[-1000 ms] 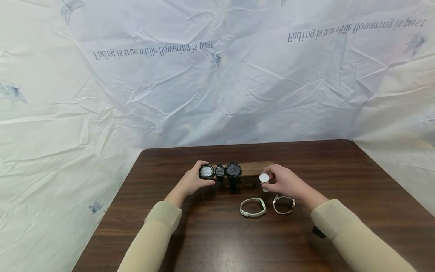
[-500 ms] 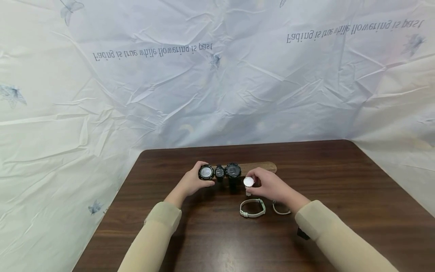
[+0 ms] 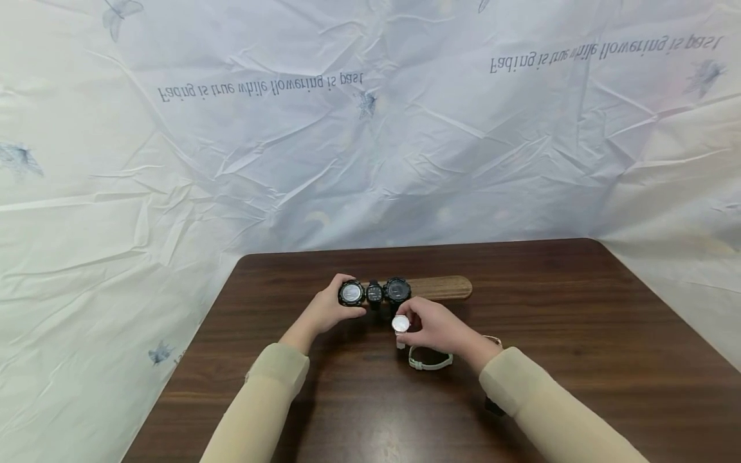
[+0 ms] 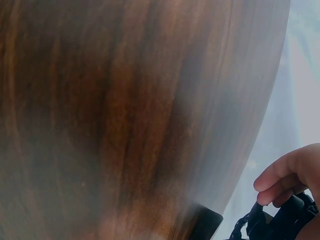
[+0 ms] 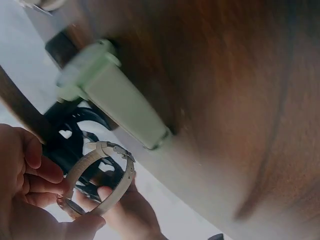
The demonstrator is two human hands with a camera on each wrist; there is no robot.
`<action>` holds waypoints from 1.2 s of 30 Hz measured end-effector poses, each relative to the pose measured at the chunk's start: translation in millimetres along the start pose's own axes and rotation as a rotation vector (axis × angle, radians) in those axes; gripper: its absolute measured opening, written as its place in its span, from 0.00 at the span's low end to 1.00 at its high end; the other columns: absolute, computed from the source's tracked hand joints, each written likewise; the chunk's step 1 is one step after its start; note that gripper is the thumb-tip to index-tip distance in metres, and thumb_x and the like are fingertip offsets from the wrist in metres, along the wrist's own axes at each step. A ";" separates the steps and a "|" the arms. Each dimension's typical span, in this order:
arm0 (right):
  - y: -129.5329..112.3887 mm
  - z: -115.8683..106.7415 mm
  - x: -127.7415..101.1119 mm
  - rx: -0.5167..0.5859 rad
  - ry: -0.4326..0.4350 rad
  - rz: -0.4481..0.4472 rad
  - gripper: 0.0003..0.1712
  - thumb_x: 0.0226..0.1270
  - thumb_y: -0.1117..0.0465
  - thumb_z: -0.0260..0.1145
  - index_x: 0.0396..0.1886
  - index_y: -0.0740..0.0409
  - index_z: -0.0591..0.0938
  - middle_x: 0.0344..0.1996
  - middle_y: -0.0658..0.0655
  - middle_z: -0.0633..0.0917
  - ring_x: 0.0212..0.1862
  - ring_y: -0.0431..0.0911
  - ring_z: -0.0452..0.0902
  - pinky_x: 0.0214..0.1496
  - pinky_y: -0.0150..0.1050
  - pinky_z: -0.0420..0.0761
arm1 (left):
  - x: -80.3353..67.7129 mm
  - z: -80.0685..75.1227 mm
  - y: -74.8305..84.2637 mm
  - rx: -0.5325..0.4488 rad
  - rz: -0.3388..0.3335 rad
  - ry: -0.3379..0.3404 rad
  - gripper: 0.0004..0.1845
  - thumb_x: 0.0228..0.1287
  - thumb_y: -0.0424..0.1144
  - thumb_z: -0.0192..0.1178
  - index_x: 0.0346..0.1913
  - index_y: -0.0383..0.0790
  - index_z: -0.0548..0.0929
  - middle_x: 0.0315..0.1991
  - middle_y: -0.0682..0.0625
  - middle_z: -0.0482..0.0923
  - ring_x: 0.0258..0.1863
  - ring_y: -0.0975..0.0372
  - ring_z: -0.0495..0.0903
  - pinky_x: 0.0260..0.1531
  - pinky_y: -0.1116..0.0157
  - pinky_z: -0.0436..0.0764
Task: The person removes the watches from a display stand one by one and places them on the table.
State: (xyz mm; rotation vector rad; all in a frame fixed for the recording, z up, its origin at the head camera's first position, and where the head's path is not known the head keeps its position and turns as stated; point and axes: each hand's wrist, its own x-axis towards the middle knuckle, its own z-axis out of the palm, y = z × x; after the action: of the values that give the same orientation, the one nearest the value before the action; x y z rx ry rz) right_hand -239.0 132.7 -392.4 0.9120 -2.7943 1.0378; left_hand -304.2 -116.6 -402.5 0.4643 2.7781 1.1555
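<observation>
White-faced watch (image 3: 401,324), pinched in the right hand's grip (image 3: 431,328), has moved left; left hand (image 3: 329,310) clasps black watch (image 3: 351,293).

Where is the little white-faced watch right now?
In the head view the white-faced watch is pinched in the right hand, just in front of the dark watches on the wooden stand and just behind the pale green band on the table.
</observation>
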 end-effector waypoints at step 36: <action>-12.4 37.8 5.9 0.022 -0.054 -0.058 0.19 0.49 0.46 0.66 0.41 0.42 0.72 0.33 0.39 0.72 0.35 0.35 0.68 0.37 0.32 0.70 | 2.9 0.2 -3.8 0.015 0.017 0.009 0.37 0.39 0.58 0.65 0.55 0.61 0.60 0.42 0.53 0.72 0.38 0.63 0.74 0.35 0.62 0.72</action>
State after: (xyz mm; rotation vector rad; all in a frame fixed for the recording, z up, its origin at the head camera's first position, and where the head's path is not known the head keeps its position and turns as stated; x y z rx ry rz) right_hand -230.8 99.3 -413.2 1.0332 -2.7864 1.0531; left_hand -307.9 -118.1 -405.2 0.4860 2.7978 1.1445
